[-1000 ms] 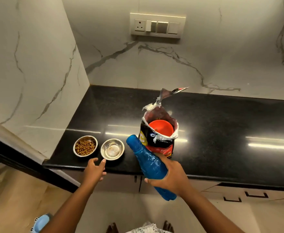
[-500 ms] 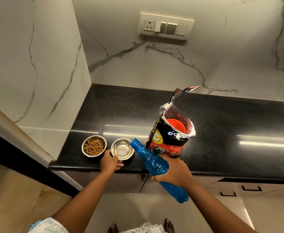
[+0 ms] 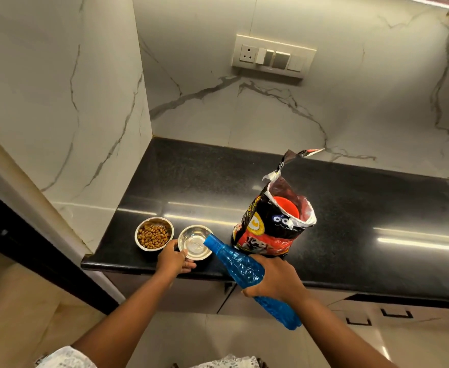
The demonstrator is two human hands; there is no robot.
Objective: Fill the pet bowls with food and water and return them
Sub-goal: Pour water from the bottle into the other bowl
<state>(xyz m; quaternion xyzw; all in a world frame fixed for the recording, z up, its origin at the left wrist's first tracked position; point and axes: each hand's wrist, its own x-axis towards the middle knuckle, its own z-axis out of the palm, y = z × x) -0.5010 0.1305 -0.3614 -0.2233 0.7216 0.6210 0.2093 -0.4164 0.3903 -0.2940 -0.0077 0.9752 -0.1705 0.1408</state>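
Observation:
Two small steel bowls sit near the front left corner of the black counter. The left bowl holds brown kibble. The right bowl has a little water in it. My left hand grips that right bowl at its near rim. My right hand holds a blue plastic bottle tilted down, its mouth over the right bowl's edge. An open pet food bag stands just right of the bowls with an orange scoop inside.
Marble walls close off the counter on the left and at the back. A switch plate is on the back wall. Cabinet fronts run below the counter edge. Pale floor lies beneath me.
My left hand moved from the counter edge onto the right bowl's rim. The bottle's mouth swung left and down to the bowl. The view moved closer.

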